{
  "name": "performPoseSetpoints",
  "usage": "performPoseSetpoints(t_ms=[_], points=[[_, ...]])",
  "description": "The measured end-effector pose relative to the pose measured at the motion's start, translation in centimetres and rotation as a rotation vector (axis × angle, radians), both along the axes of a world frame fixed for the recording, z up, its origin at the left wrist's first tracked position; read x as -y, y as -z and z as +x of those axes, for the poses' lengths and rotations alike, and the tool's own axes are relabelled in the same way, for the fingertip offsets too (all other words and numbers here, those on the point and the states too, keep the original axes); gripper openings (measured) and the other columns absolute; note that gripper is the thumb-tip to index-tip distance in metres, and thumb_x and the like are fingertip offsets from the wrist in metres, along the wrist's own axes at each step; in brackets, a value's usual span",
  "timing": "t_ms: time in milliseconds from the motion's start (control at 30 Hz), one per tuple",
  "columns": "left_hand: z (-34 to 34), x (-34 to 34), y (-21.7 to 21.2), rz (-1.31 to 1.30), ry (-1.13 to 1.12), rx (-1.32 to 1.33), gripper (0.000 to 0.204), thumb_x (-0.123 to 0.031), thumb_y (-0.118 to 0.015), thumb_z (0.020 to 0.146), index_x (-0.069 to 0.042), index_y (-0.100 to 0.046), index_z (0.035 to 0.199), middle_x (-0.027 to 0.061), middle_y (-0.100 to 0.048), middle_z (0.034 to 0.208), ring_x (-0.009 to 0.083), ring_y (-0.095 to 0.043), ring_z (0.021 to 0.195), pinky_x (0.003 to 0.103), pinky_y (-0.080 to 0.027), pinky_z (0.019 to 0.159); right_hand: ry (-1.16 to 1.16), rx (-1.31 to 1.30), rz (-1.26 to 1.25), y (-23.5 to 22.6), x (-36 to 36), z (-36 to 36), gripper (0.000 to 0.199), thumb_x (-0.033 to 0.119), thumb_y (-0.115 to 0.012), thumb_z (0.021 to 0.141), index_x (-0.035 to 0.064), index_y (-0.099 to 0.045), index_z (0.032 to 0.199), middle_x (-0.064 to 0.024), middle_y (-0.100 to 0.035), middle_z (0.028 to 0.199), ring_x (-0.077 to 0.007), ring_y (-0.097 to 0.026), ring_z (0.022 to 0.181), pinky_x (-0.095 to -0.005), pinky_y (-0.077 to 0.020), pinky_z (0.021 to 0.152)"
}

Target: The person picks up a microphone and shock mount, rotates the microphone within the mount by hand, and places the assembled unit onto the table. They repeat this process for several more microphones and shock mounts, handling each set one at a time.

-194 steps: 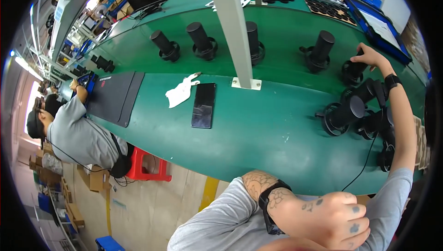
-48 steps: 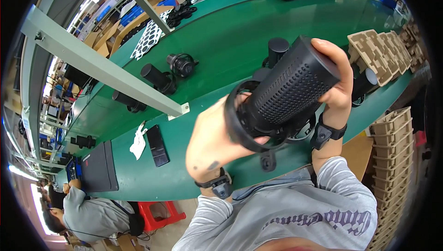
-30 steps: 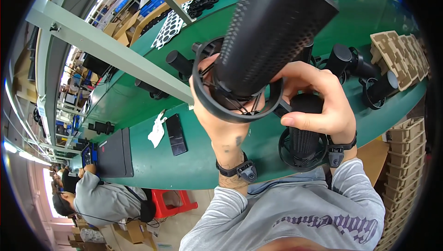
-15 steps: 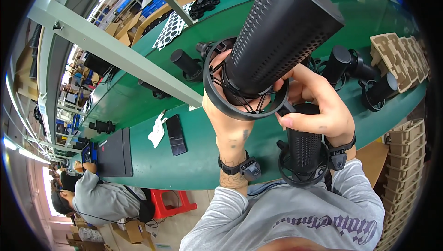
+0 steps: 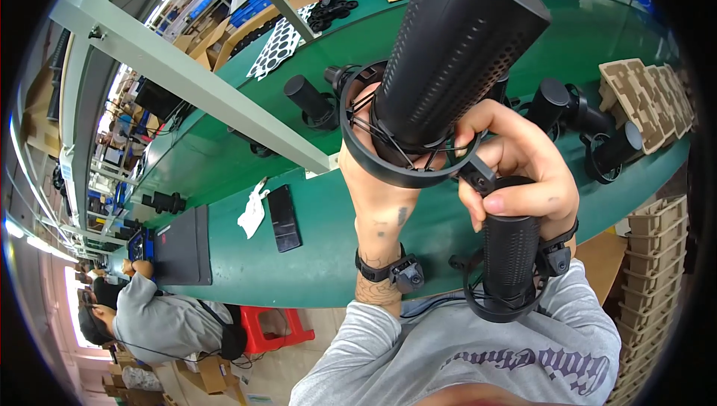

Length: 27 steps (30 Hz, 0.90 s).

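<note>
A large black microphone [image 5: 459,51] with a perforated body sits tilted in a round black shock mount [image 5: 355,141] strung with elastic cords. My left hand [image 5: 367,171] is behind and under the ring, closed around the microphone's lower end; most of its fingers are hidden. My right hand [image 5: 526,156] is bent, with its fingertips at the right side of the ring and its cords, by the small mount bracket [image 5: 478,176]. A second black microphone [image 5: 511,256] in its own shock mount hangs below the right thumb, in front of my shirt; the grip on it is partly hidden.
More shock-mounted microphones stand on the green table [image 5: 351,256], left [image 5: 302,96] and right [image 5: 549,100]. Pulp trays [image 5: 642,103] lie at the right, with a tray stack [image 5: 653,279] below. A phone [image 5: 284,219] and metal post [image 5: 194,81] are left. A co-worker [image 5: 168,324] sits far left.
The second microphone has shifted down and right along with my right hand. The large microphone has tilted slightly. Another person's hand and a cardboard piece have appeared at the top.
</note>
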<state>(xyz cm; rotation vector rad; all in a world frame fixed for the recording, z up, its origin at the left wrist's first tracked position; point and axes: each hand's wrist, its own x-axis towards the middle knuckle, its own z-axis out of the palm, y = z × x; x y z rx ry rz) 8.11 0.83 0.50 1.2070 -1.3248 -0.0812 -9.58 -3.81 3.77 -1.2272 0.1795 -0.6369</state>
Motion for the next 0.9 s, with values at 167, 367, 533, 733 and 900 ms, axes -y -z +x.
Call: performPoseSetpoints(t_ms=[167, 367, 533, 733, 900], points=[[-1.3, 0.1, 0.0, -0.021, 0.171, -0.321, 0.073, -0.012, -0.084, 0.059, 0.003, -0.049, 0.121, 0.0144, -0.062, 0.108, 0.0235, -0.063, 0.098, 0.033, -0.049, 0.086, 0.030, -0.012, -0.026, 0.4, 0.5, -0.7, 0.059, 0.001, -0.065, 0.062, -0.0050, -0.036, 0.113, -0.0170, -0.063, 0.069, -0.0223, -0.062, 0.056, -0.0281, -0.0503, 0.053], [-0.3, -1.9, -2.2, 0.213, -0.013, -0.128, 0.075, -0.014, -0.085, 0.059, 0.003, -0.047, 0.122, 0.0160, -0.062, 0.106, 0.0260, -0.063, 0.096, 0.034, -0.050, 0.084, 0.382, 0.121, -0.152, -0.2, 2.3, -2.0, 0.069, 0.013, -0.064, 0.076, -0.0059, -0.033, 0.134, -0.0133, -0.061, 0.073, -0.0149, -0.059, 0.060, -0.0244, -0.0492, 0.057], [-0.9, -3.6, -2.0, 0.369, 0.003, 0.276, 0.076, -0.015, -0.081, 0.060, 0.001, -0.042, 0.123, 0.0185, -0.056, 0.105, 0.0354, -0.059, 0.095, 0.040, -0.047, 0.080, 0.406, 0.223, -0.285, 1.3, 4.4, -1.5, 0.088, 0.045, -0.072, 0.078, -0.0026, -0.031, 0.139, -0.0143, -0.063, 0.082, -0.0151, -0.064, 0.067, -0.0229, -0.0509, 0.060], [-1.9, -5.0, -2.6, 0.031, -0.054, 0.068, 0.067, -0.012, -0.087, 0.055, -0.004, -0.052, 0.112, 0.0122, -0.060, 0.106, 0.0255, -0.060, 0.097, 0.036, -0.049, 0.081, 0.575, 0.164, -0.339, 2.1, 5.8, -1.6, 0.058, 0.045, -0.057, 0.089, -0.0024, -0.050, 0.122, -0.0078, -0.062, 0.098, -0.0119, -0.064, 0.073, -0.0219, -0.0524, 0.060], [-2.1, -5.1, -2.6, -0.169, -0.005, 0.105, 0.073, -0.017, -0.089, 0.051, -0.002, -0.048, 0.110, 0.0165, -0.057, 0.104, 0.0252, -0.058, 0.097, 0.038, -0.046, 0.090, 0.395, 0.152, -0.187, 2.4, 5.6, -0.1, 0.059, 0.048, -0.055, 0.087, -0.0012, -0.052, 0.120, -0.0084, -0.063, 0.096, -0.0104, -0.064, 0.071, -0.0215, -0.0533, 0.055]])
